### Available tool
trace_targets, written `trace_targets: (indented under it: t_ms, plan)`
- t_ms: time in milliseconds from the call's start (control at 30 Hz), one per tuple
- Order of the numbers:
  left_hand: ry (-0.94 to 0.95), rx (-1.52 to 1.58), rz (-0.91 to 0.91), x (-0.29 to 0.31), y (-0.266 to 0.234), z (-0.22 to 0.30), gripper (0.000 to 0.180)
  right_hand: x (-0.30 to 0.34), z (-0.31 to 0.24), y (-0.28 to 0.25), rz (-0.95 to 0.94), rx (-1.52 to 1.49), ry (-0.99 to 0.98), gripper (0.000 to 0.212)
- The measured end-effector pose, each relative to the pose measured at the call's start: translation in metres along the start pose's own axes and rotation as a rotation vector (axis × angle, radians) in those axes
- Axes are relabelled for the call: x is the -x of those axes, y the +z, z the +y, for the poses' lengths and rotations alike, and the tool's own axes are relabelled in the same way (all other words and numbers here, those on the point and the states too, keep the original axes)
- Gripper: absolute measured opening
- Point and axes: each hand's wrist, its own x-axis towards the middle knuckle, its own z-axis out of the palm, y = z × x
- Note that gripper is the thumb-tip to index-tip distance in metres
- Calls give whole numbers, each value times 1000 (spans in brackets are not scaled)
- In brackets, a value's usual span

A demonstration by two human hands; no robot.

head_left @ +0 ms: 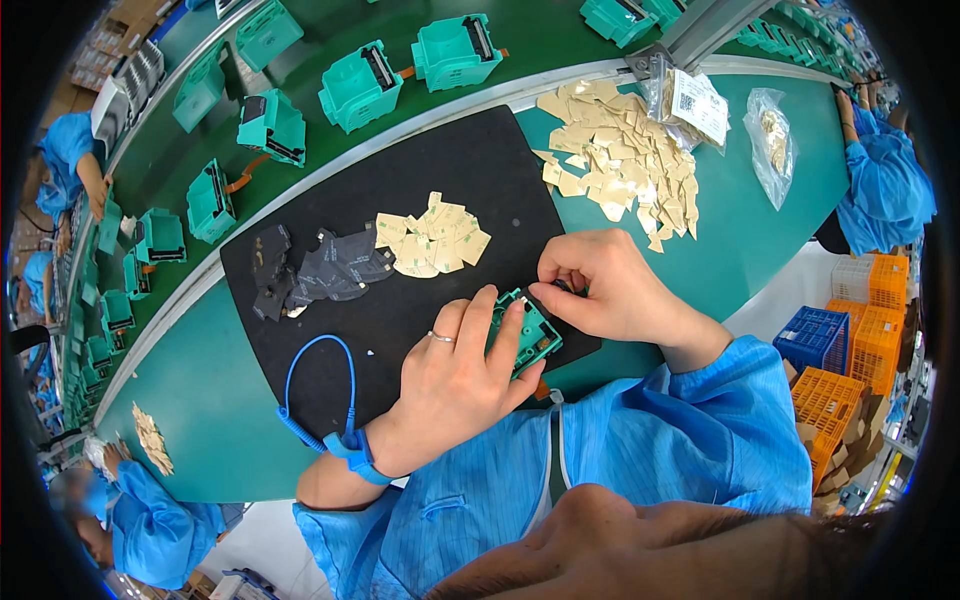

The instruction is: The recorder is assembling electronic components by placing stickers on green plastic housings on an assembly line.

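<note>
My left hand (450, 360) lies over a green plastic housing (538, 338), its fingers holding it near the front edge of a black mat (400, 175). A wrist strap (355, 455) with a coiled blue cord circles the left wrist. At the housing's upper right corner, my right hand (615, 285) is closed in a pinch. Something small and dark shows at its fingertips, too hidden to name. Beyond my hands on the mat lie a heap of cream adhesive-backed pieces (435, 238) and several flat black pieces (340, 265).
More cream pieces (615, 150) are heaped right of the mat, beside clear plastic bags (772, 145). Behind a metal rail, a green conveyor (300, 100) carries several green housings (360, 85). Co-workers in blue sit at both sides. Orange crates (825, 405) stand at the right.
</note>
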Motion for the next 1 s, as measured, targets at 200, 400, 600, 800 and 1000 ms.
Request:
trace_targets:
  t_ms: [200,400,600,800,1000]
  plan:
    - [16,-13,51,2,6,-2,50,-1,4,0,-10,-43,32,13]
    - [-7,1,-4,-7,-2,-4,49,-7,8,0,-47,-69,27,12]
    - [-51,94,-39,-3,-10,-1,54,-2,12,5,-66,-191,85,11]
    - [-44,96,83,6,-18,7,57,18,-6,-1,13,-400,116,6]
    - [17,-50,263,4,-24,7,55,20,-55,-11,247,118,-380,13]
